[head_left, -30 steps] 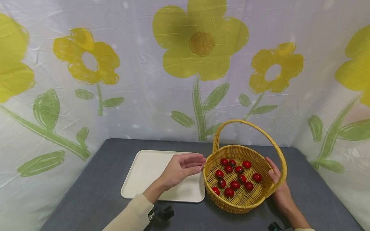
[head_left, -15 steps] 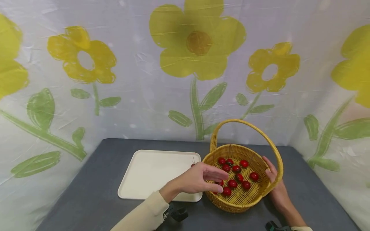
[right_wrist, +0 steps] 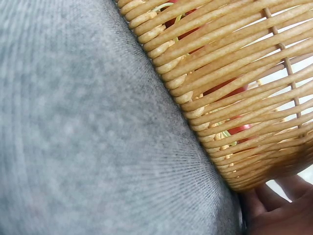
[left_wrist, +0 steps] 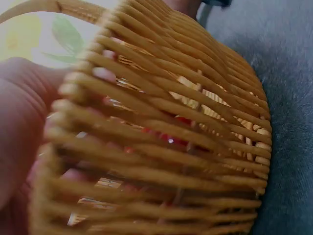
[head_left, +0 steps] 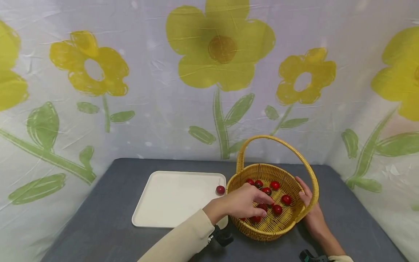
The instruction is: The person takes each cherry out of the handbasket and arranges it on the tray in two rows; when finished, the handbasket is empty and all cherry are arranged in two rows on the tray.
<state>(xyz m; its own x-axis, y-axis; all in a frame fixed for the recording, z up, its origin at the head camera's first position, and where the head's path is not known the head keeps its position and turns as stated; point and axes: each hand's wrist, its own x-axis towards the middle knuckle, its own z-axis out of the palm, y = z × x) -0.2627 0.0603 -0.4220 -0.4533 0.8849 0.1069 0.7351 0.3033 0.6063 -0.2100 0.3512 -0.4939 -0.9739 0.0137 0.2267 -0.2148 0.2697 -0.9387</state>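
Observation:
A yellow wicker basket (head_left: 262, 233) with a tall hoop handle (head_left: 278, 140) stands on the grey table and holds several small red fruits (head_left: 286, 199). My left hand (head_left: 243, 204) reaches over the near left rim. Its fingers and thumb curl down around one red fruit (head_left: 262, 207) inside. My right hand (head_left: 310, 214) grips the basket's right rim beside the handle base. One more red fruit (head_left: 220, 189) lies on the right edge of a cream tray (head_left: 173, 200). The left wrist view shows the basket wall (left_wrist: 186, 127) close up, with my left hand (left_wrist: 19, 127) beside it.
The tray lies just left of the basket, touching or nearly touching it. A flowered cloth backdrop (head_left: 209, 80) closes in the table's far and side edges. Grey tabletop (right_wrist: 73, 127) runs right of and in front of the basket.
My left hand moved from above the tray's right edge to inside the basket and closed its fingers over the fruits. A red fruit now lies on the tray. My right hand stayed on the rim.

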